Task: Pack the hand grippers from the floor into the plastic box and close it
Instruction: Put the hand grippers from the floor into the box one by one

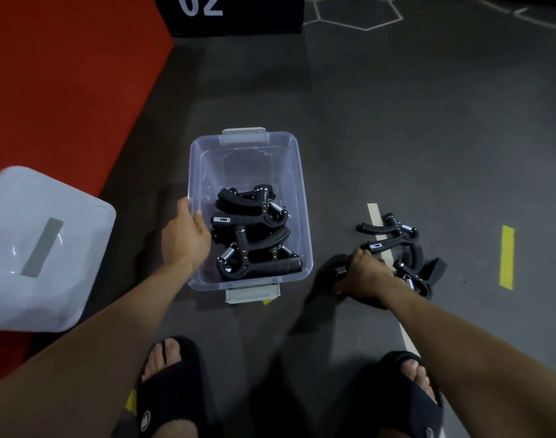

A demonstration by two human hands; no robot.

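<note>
Clear plastic box (297,197) sitting open on the grey floor (396,121), latch tabs at the near and far ends, a tangle of black hand grippers (254,235) with silver springs piled in its near half. Lid (39,248) off to the left, white, lying partly on a red mat (58,90) – well apart from the box.

Left hand (183,235) at the box's left rim, fingers relaxed and loosely spread, thumb tip over the edge, holding nothing. Right hand (366,275) down on the floor just right of the box, fingers curled round a black gripper (336,273) – only its end with a metal bit poking out past the knuckles.

More loose grippers beside that hand: one (387,232) lying across a white floor line (379,235), another couple (422,270) stacked just behind the wrist; can't tell exactly how many in that clump.

Yellow tape strip (506,257) further right. Black block (232,17) with "02" at the top. Feet in black slides (172,390) at the bottom edge.
</note>
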